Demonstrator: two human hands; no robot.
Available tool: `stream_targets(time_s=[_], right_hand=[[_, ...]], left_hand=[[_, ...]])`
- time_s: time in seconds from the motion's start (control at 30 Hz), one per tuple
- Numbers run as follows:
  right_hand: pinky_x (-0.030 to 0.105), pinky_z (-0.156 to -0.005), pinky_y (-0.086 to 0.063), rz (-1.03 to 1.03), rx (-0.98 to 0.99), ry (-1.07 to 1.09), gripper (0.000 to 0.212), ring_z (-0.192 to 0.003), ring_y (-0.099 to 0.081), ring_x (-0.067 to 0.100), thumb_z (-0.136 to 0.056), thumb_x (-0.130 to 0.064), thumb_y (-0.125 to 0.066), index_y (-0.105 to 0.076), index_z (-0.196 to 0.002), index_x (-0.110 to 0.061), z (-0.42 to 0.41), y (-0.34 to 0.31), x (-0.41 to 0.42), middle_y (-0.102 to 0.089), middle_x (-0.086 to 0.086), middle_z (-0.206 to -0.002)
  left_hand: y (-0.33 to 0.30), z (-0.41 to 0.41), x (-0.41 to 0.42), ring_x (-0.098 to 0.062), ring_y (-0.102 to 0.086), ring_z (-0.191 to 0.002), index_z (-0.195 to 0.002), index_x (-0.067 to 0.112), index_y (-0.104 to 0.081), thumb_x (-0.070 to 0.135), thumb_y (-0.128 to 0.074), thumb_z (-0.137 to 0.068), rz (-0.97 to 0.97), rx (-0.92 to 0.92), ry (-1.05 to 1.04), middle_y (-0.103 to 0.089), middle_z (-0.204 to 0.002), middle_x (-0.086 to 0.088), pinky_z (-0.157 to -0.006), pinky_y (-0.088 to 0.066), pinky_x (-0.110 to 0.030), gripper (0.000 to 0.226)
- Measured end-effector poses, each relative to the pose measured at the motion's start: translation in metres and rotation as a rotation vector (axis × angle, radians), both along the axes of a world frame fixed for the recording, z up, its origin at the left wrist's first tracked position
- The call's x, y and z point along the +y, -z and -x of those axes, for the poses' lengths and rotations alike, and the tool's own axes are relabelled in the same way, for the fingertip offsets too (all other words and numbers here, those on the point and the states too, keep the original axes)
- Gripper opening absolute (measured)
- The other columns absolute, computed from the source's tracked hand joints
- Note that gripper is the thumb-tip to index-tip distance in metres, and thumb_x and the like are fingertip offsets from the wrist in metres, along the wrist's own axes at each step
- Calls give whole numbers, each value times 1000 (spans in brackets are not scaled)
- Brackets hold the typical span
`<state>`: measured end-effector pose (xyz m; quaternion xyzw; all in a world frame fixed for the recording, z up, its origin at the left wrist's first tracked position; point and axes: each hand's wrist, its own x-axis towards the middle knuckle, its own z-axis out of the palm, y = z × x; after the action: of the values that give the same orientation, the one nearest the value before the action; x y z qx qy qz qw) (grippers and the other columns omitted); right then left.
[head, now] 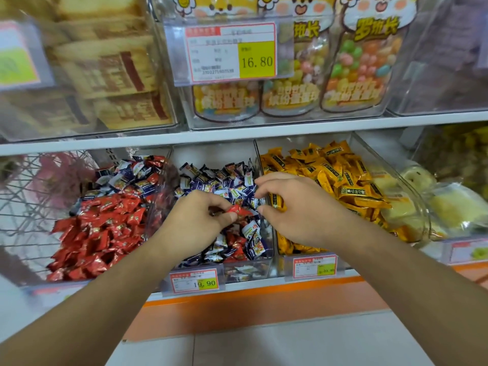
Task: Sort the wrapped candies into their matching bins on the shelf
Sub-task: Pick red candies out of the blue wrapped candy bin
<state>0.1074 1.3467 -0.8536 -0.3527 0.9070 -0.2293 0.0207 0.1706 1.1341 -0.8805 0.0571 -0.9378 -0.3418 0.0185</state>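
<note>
Over middle bin [264, 262], left hand [195, 220] pinching red candy [239, 211] between thumb and fingertips. Right hand [295, 210] at 3 o'clock, curled round yellow candy [277, 201]. Carrying red toward 9 o'clock bin [79, 280], yellow toward 3 o'clock bin [420, 204]; keeping pinches firm, releasing low.

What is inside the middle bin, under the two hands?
The middle bin holds mostly blue-and-white candies, with some red candies mixed in. The left hand pinches one red candy above them. Candies beneath both hands and deeper in the pile are hidden.
</note>
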Motion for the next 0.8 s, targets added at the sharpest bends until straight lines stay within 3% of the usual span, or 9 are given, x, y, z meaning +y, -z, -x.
stream_targets(time_s=[0.03, 0.1, 0.17, 0.23, 0.37, 0.5, 0.57, 0.67, 0.8], right_hand=[[6, -107, -11, -3, 4, 1, 28, -147, -34, 4, -103, -31, -61, -66, -130, -24, 0, 0, 0, -44, -14, -157], [2, -103, -10, -8, 7, 1, 28, -146, -35, 3, -102, -30, -62, -67, -129, -24, 0, 0, -1, -45, -14, -156], [3, -104, -11, -12, 12, 0, 27, -145, -36, 3, -102, -29, -62, -68, -128, -24, -1, 0, -2, -46, -14, -155], [0, -102, -10, -19, 24, 1, 26, -144, -37, 3, -102, -27, -62, -68, -127, -23, -1, 0, -3, -47, -14, -154], [0, -100, -12, -40, 38, 17, 26, -141, -41, 4, -101, -23, -60, -69, -125, -23, -4, -2, -8, -50, -15, -149], [-6, -98, -9, -54, 36, 33, 27, -138, -45, 6, -99, -19, -62, -69, -125, -21, -6, -2, -13, -55, -12, -144], [2, -106, -15, -56, 31, 43, 28, -141, -43, 7, -99, -22, -63, -68, -127, -23, -7, -3, -14, -53, -12, -147], [12, -111, -18, -58, 45, 69, 36, -145, -39, 7, -99, -27, -66, -64, -135, -26, -8, -9, -12, -50, -13, -153], [10, -114, -14, -55, 28, 78, 47, -149, -33, 5, -99, -28, -66, -57, -145, -25, -7, -14, -7, -45, -14, -158]], left_hand=[[-4, -3, -2, 4, -55, -48, -93, 29, -77, 35, -71, -96, -28, 10, -25, -68, -66, 25, -50, -43, -11, 9], [-12, -10, -11, 4, -66, -77, -101, 29, -78, 40, -71, -94, 1, 45, -85, -74, -110, 20, -79, -55, -22, 15], [-22, -18, -20, -7, -67, -105, -108, 26, -78, 42, -70, -95, 92, 80, -137, -70, -124, 15, -99, -52, -29, 22], [-33, -29, -28, -9, -68, -104, -113, 25, -78, 42, -68, -96, 155, 128, -180, -73, -119, 12, -92, -52, -27, 26], [-50, -58, -47, -2, -59, -71, -103, 24, -78, 37, -68, -95, 296, 255, -258, -71, -88, 14, -61, -39, -14, 19], [-55, -78, -78, -39, -67, -100, -121, 14, -74, 29, -70, -94, 448, 189, -422, -73, -119, -11, -84, -51, -40, 31], [-54, -82, -87, -44, -63, -111, -135, 11, -64, 25, -70, -93, 489, 109, -452, -66, -130, -19, -92, -51, -46, 45], [-53, -80, -77, -34, -58, -123, -142, 15, -58, 19, -69, -91, 451, 205, -324, -58, -140, -10, -104, -46, -42, 52], [-47, -54, -34, -10, -58, -108, -138, 29, -60, 30, -67, -96, 341, 189, -36, -58, -135, 9, -103, -43, -27, 42]])
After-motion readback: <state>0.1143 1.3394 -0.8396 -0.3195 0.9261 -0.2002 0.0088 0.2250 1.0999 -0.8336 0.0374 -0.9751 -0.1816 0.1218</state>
